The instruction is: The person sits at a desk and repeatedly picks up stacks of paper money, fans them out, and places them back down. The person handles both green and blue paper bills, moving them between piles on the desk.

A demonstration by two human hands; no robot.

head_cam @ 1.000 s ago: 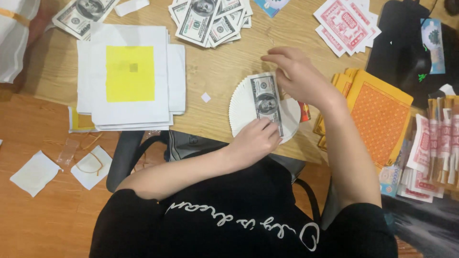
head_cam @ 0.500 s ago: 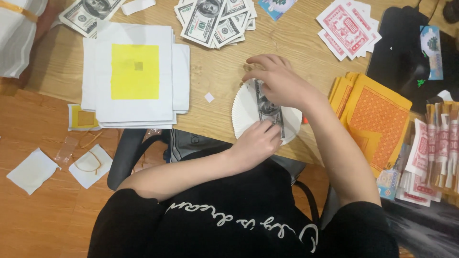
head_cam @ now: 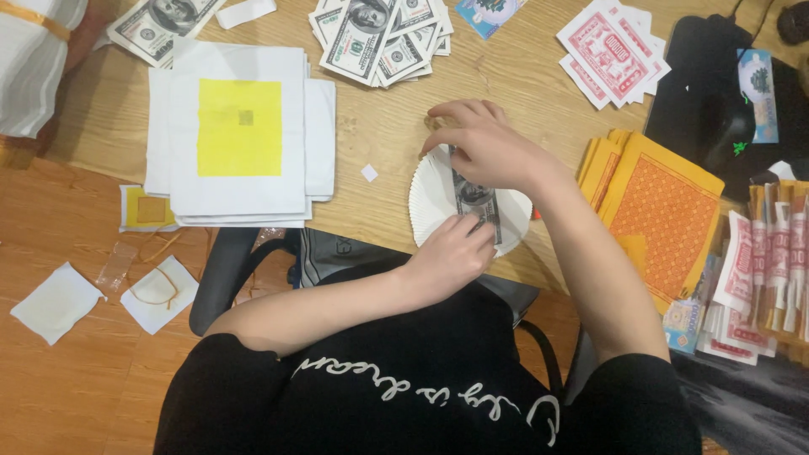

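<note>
From the head view, I'm watching both hands working a note [head_cam: 474, 200] lying on the plate [head_cam: 428, 202]. My right hand [head_cam: 484, 145] is pinching its far end, fingers together; my left hand [head_cam: 451, 253] is pressing its near end. The grey-green note is looking partly wrapped, not yet finished. More notes [head_cam: 379, 38] are lying beyond the plate.

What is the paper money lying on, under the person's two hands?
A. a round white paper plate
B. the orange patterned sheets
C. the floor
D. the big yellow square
A: the banknote lies across the round white paper plate, with the left hand on its near end and the right hand on its far end.
</note>
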